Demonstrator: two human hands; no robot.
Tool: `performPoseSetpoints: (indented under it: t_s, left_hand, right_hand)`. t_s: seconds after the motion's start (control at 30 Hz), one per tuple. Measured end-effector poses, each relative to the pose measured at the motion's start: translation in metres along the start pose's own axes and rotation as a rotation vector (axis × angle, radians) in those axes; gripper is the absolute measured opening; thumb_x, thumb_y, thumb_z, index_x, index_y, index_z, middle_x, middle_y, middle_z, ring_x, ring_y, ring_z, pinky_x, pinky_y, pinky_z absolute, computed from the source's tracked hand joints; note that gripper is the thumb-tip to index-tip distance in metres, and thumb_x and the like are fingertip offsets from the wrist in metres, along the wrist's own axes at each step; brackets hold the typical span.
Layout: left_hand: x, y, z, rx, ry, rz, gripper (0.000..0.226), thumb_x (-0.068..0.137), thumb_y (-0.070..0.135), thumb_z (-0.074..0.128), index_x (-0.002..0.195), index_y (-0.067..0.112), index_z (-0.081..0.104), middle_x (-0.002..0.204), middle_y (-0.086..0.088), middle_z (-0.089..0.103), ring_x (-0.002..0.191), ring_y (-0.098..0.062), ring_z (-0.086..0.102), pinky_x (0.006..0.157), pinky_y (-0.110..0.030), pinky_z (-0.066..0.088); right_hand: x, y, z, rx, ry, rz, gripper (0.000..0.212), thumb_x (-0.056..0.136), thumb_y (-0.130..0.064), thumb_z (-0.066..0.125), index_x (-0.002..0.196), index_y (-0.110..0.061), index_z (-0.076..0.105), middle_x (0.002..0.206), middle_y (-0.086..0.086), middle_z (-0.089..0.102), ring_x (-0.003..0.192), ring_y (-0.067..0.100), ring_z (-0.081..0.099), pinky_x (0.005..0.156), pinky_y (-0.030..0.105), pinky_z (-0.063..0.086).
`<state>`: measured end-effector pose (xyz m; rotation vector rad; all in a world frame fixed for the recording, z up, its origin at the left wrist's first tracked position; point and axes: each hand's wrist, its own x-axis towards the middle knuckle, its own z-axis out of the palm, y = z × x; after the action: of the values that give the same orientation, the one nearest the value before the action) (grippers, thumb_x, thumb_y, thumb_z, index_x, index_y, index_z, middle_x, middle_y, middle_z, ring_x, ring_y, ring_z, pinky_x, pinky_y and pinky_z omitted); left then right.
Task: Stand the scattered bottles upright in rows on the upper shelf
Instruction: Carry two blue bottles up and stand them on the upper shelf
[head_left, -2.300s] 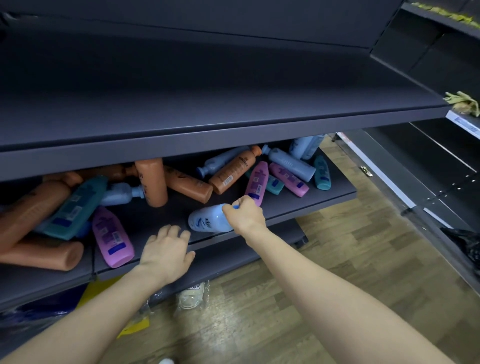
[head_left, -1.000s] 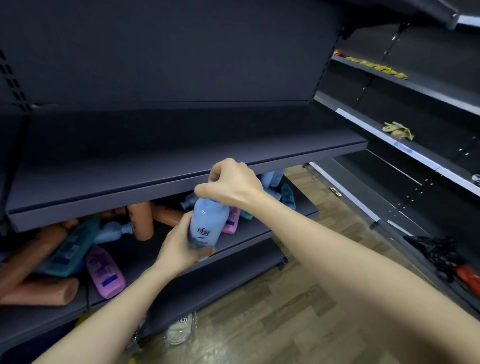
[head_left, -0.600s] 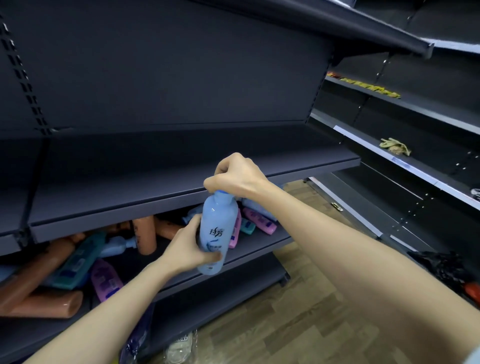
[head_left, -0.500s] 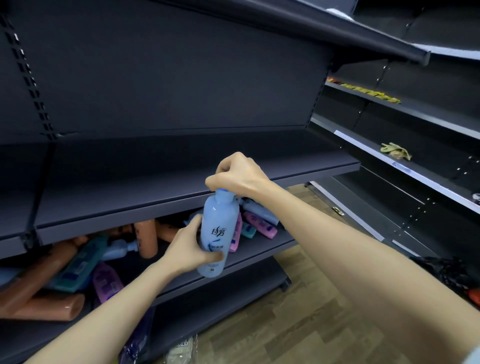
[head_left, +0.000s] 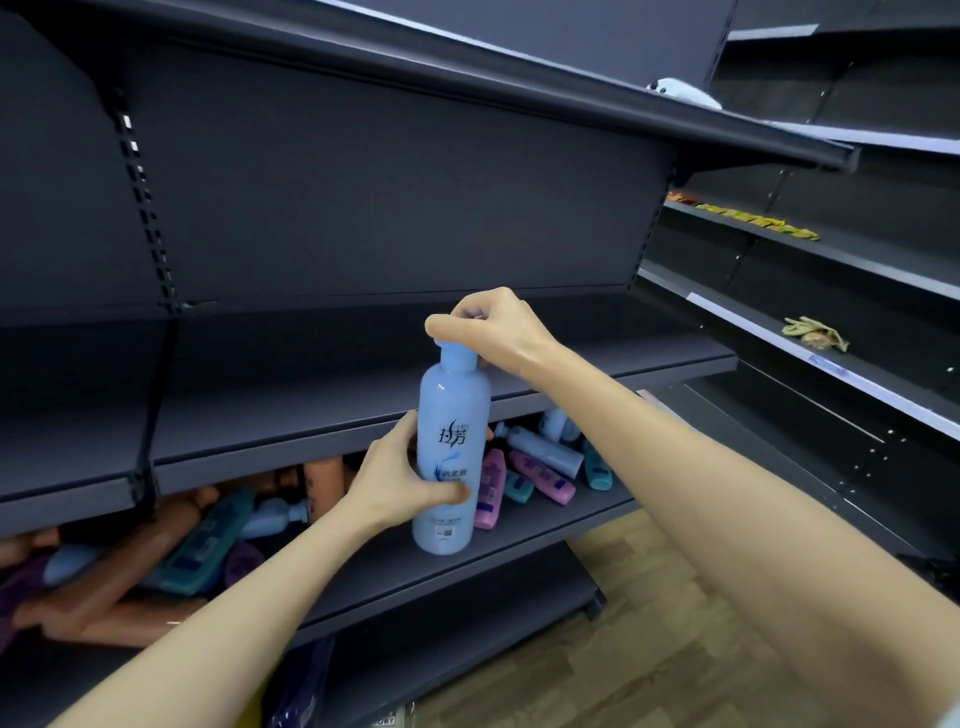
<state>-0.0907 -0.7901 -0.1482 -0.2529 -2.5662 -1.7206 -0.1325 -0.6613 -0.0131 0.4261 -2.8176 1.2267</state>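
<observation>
Before dark shelving, both hands grip an upright pale-blue bottle (head_left: 451, 452): right hand (head_left: 498, 332) at cap, left hand (head_left: 400, 475) around body; the lower shelf (head_left: 519, 540) holds scattered bottles (head_left: 540, 475).

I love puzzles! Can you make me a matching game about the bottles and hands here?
1 tall light blue plastic bottle
2 small pink plastic bottle
3 left hand
4 right hand

A lies on the dark lower shelf
B fingers pinch the blue cap
C held upright
D grips the blue bottle's body

Pairs: 1-C, 2-A, 3-D, 4-B
</observation>
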Motion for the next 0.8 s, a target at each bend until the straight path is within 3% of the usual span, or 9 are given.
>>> performPoseSetpoints:
  t_s: [0.13, 0.27, 0.4, 0.47, 0.53, 0.6, 0.7, 0.8]
  left_hand:
    - [-0.005, 0.005, -0.004, -0.051, 0.018, -0.001, 0.056, 0.056, 0.010, 0.082, 0.097, 0.034, 0.053, 0.089, 0.015, 0.069, 0.078, 0.007, 0.064, 0.067, -0.018, 0.048]
    - [-0.009, 0.006, -0.010, -0.057, 0.040, 0.013, 0.058, 0.048, 0.023, 0.078, 0.100, 0.029, 0.054, 0.092, 0.012, 0.069, 0.082, -0.001, 0.066, 0.072, -0.027, 0.054]
    - [-0.010, 0.010, -0.016, -0.041, 0.061, 0.048, 0.057, 0.054, 0.014, 0.086, 0.100, 0.027, 0.054, 0.094, 0.012, 0.068, 0.085, -0.003, 0.065, 0.071, -0.024, 0.051]
    - [-0.010, 0.014, -0.019, -0.038, 0.075, 0.056, 0.060, 0.048, 0.025, 0.085, 0.098, 0.032, 0.052, 0.095, 0.015, 0.066, 0.086, 0.000, 0.064, 0.069, -0.021, 0.050]
    - [-0.010, 0.016, -0.023, -0.045, 0.086, 0.052, 0.063, 0.041, 0.038, 0.078, 0.097, 0.039, 0.049, 0.096, 0.017, 0.065, 0.087, 0.001, 0.063, 0.071, -0.022, 0.051]
    - [-0.010, 0.016, -0.026, -0.041, 0.101, 0.049, 0.063, 0.039, 0.041, 0.076, 0.096, 0.040, 0.049, 0.097, 0.016, 0.066, 0.088, 0.000, 0.063, 0.073, -0.024, 0.051]
    - [-0.012, 0.020, -0.029, -0.010, 0.124, 0.055, 0.059, 0.045, 0.035, 0.077, 0.097, 0.037, 0.049, 0.096, 0.016, 0.064, 0.089, 0.000, 0.062, 0.072, -0.024, 0.050]
    - [-0.014, 0.019, -0.031, 0.005, 0.145, 0.053, 0.057, 0.050, 0.030, 0.083, 0.096, 0.035, 0.049, 0.094, 0.017, 0.063, 0.088, -0.002, 0.062, 0.072, -0.026, 0.051]
  right_hand:
    - [-0.004, -0.002, -0.003, 0.100, -0.041, -0.044, 0.043, 0.081, -0.053, 0.060, 0.063, -0.016, 0.048, 0.066, -0.005, 0.046, 0.064, 0.014, 0.041, 0.065, 0.026, 0.034]
    - [-0.010, 0.001, -0.008, 0.131, -0.063, -0.068, 0.039, 0.095, -0.046, 0.049, 0.069, -0.017, 0.050, 0.065, -0.004, 0.046, 0.049, 0.005, 0.038, 0.048, 0.013, 0.028]
    - [-0.018, 0.011, -0.007, 0.213, -0.090, -0.045, 0.029, 0.082, -0.051, 0.047, 0.072, -0.024, 0.052, 0.067, -0.003, 0.049, 0.046, 0.005, 0.035, 0.044, 0.017, 0.025]
    - [-0.022, 0.020, -0.005, 0.169, -0.123, -0.053, 0.021, 0.085, -0.042, 0.052, 0.079, -0.023, 0.055, 0.070, -0.006, 0.050, 0.044, -0.003, 0.041, 0.047, 0.015, 0.028]
    - [-0.027, 0.029, -0.003, 0.126, -0.190, -0.031, 0.011, 0.093, -0.029, 0.055, 0.097, -0.019, 0.057, 0.079, -0.008, 0.055, 0.055, -0.008, 0.049, 0.049, 0.009, 0.033]
    - [-0.032, 0.036, 0.002, 0.092, -0.263, 0.000, 0.019, 0.093, -0.025, 0.058, 0.110, -0.019, 0.053, 0.091, -0.005, 0.059, 0.074, -0.002, 0.055, 0.053, 0.007, 0.036]
    - [-0.039, 0.042, 0.018, 0.106, -0.310, 0.026, 0.041, 0.088, -0.025, 0.066, 0.124, -0.020, 0.047, 0.103, 0.001, 0.058, 0.083, 0.006, 0.057, 0.066, 0.017, 0.043]
    - [-0.044, 0.043, 0.040, 0.292, -0.241, 0.051, 0.054, 0.080, -0.024, 0.074, 0.124, -0.023, 0.043, 0.111, -0.003, 0.057, 0.104, 0.018, 0.061, 0.078, 0.033, 0.055]
